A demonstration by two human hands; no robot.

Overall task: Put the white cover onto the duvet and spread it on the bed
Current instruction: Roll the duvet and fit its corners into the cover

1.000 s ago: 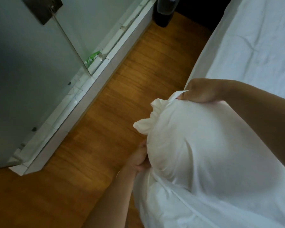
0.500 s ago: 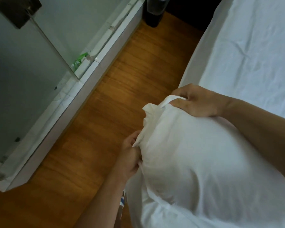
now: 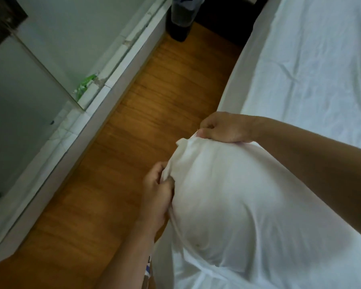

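The white cover [image 3: 248, 205] bulges in front of me, stuffed with the duvet, which is hidden inside it. My left hand [image 3: 157, 195] pinches the cover's bunched corner at its left side. My right hand [image 3: 225, 128] grips the top of the same corner from above, fingers curled over the fabric. The bundle hangs over the left edge of the bed [image 3: 313, 65], which is covered by a white sheet.
A strip of wooden floor [image 3: 138, 126] runs between the bed and a pale wall with a white tiled ledge [image 3: 104, 88]. A dark bin [image 3: 182, 17] stands at the far end of the floor. A green packet [image 3: 84, 88] lies on the ledge.
My left hand has moved up the cover's side to the bunched corner. My right hand has shifted its grip over the top, and the loose tip of fabric has been pulled in smaller.
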